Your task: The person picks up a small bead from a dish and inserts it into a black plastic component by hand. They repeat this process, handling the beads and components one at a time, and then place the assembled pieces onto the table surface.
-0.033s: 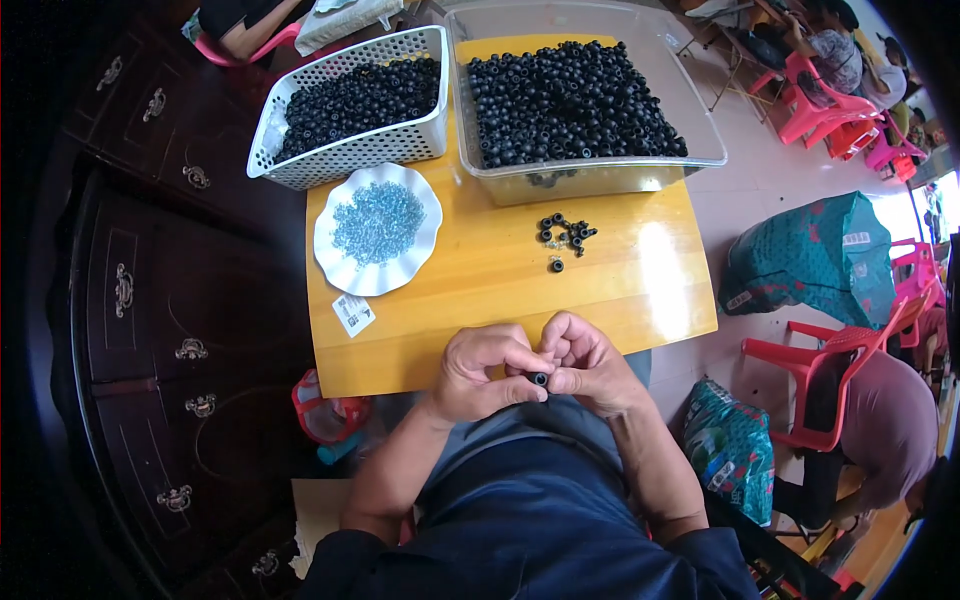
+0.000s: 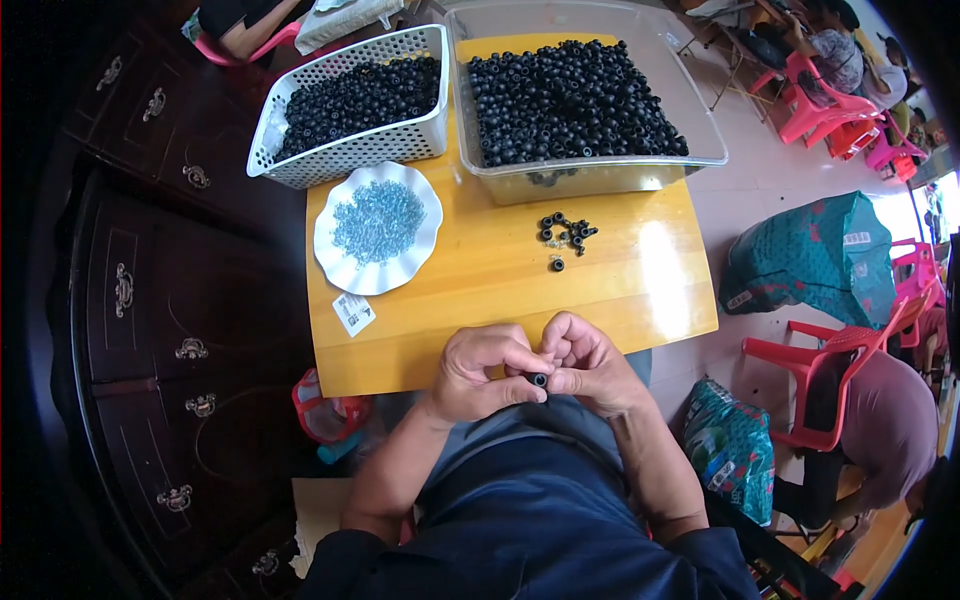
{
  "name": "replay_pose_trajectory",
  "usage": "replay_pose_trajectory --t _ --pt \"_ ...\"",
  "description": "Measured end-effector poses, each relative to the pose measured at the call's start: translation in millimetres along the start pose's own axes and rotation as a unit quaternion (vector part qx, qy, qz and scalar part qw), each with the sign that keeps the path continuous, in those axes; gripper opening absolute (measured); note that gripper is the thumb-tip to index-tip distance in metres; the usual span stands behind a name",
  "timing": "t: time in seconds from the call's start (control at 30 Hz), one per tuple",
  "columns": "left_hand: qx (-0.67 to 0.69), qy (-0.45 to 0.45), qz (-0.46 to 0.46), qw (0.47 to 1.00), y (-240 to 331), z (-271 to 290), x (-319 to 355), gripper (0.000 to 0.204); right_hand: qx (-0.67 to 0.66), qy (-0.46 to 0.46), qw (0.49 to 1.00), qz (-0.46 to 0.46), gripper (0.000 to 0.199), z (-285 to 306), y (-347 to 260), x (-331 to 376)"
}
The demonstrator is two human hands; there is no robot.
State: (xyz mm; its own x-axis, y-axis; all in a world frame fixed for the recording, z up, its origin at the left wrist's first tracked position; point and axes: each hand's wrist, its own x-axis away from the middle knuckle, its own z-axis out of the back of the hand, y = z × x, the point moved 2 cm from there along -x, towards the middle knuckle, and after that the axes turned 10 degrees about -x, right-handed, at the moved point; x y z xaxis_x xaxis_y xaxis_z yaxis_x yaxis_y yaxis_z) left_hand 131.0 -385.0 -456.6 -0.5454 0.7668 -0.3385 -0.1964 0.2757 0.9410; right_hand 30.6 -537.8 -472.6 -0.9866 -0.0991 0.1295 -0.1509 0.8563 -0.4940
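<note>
A room with a dark wooden cabinet [image 2: 200,290] along the left side surrounds a yellow wooden tabletop [image 2: 470,300]. Most of the stock is seen in bulk: loose black pieces are heaped in a perforated white basket [image 2: 365,160] at the far left corner and in a clear plastic bin [image 2: 600,183] along the far edge. Pale blue beads [image 2: 380,222] are spread on a scalloped white plate [image 2: 375,283] by the left edge, with a white label [image 2: 353,314] below it, toward the near left corner. Only a small cluster of black parts [image 2: 577,236], with tiny clear bits among them, is set out right of the middle; whether these are finished cannot be told.

One black ring [image 2: 540,380] is being worked on, held just off the near edge, above the lap. It is pinched between the thumb and fingers of the left hand [image 2: 475,372]. The fingers of the right hand [image 2: 597,375] are brought against its side; whether they are closed on it cannot be made out. The ring is short, round and dark, with its open end turned upward and a paler hollow showing inside. No bead can be made out in it.
</note>
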Motion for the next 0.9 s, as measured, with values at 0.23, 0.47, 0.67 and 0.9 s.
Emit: replay_pose_trajectory --t 0.23,0.47,0.67,0.9 --pt "-0.022 -0.033 -0.011 0.999 7 6 -8 0.024 0.038 -0.008 0.999 -0.004 0.021 2 -6 0" --pt "-0.121 -0.044 0.106 0.986 -5 24 0 0.023 0.12 0.096 0.988 0.027 0.019 14 -15 -8" --pt "-0.317 0.006 0.234 0.919 0 66 -1 0.02 0.219 0.152 0.958 0.103 0.013 29 -28 -8" --pt "-0.469 0.168 0.13 0.858 39 169 -89 0.03 0.318 0.188 0.921 0.124 0.01 32 -30 -7"
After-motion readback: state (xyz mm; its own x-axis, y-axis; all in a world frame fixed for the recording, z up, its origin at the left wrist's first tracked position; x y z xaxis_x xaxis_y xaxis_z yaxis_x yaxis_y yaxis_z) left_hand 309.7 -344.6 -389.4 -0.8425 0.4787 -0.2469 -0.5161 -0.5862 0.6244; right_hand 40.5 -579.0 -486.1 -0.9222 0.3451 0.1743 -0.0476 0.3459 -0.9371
